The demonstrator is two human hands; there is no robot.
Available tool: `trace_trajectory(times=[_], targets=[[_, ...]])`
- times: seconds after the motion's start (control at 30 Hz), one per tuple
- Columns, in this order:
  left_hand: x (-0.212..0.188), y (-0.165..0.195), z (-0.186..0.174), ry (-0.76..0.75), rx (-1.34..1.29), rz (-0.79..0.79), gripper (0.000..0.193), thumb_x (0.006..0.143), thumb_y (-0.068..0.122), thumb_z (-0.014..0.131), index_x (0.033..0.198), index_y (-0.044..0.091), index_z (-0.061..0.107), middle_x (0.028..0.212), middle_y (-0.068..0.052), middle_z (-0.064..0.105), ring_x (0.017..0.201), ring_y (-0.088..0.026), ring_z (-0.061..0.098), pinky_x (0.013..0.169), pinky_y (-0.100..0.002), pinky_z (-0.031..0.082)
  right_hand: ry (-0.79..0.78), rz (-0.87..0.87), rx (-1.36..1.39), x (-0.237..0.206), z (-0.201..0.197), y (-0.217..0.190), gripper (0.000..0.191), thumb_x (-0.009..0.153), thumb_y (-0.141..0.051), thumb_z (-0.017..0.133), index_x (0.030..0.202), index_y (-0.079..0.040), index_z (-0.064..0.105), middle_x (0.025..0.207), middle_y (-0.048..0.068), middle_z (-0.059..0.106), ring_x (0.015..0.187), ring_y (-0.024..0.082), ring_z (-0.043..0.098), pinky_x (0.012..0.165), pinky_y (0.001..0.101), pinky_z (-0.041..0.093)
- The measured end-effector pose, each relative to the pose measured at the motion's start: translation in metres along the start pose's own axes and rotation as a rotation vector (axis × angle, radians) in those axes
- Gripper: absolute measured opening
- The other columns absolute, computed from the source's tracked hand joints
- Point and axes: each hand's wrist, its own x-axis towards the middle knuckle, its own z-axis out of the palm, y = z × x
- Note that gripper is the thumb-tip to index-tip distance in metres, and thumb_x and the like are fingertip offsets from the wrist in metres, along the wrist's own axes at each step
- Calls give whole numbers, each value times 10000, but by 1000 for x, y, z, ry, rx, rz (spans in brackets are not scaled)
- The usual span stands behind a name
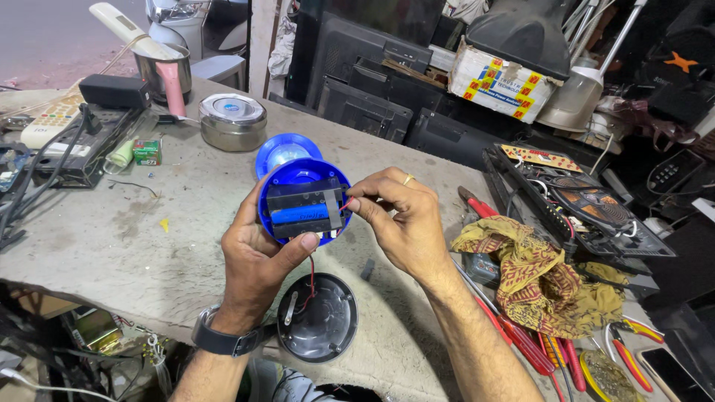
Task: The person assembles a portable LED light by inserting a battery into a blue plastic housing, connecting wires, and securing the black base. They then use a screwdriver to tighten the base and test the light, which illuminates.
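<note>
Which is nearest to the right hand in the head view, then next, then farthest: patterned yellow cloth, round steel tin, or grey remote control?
1. Patterned yellow cloth, just right of the right hand.
2. Round steel tin, up-left on the table.
3. Grey remote control, far left edge.

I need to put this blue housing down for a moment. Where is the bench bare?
Bare bench lies left of the left hand, below the green box. A smaller patch sits between the steel tin and the patterned cloth. The right side is crowded with screwdrivers and pliers.
</note>
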Motion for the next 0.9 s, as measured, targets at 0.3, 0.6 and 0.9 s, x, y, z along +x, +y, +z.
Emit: trace_trajectory(times=[0.3,0.6,0.9], targets=[[0,2,1,-18,28,-12,842,888,153,796,1553,-91,342,1373,-187,625,1235,-235,663,1059,-386,582,-56,107,424,6,8,27,155,880,-101,817,1023,-52,782,985,34,650,926,111,626,732,248,546],[-4,-7,0,43,20,23,837,906,270,820,1524,-80,376,1358,-153,615,1228,-214,646,1074,-379,550,-186,31,-84,18,-14,0,95,850,-52,788,945,-67,790,867,0,699,784,78,687,664,233,547],[-5,-6,4,85,-22,51,774,921,304,808,1482,-62,421,1307,-147,625,1127,-231,681,865,-414,657,-126,100,-90,30,-6,-18,129,795,-137,813,923,-127,801,818,14,708,693,158,683,606,312,527]])
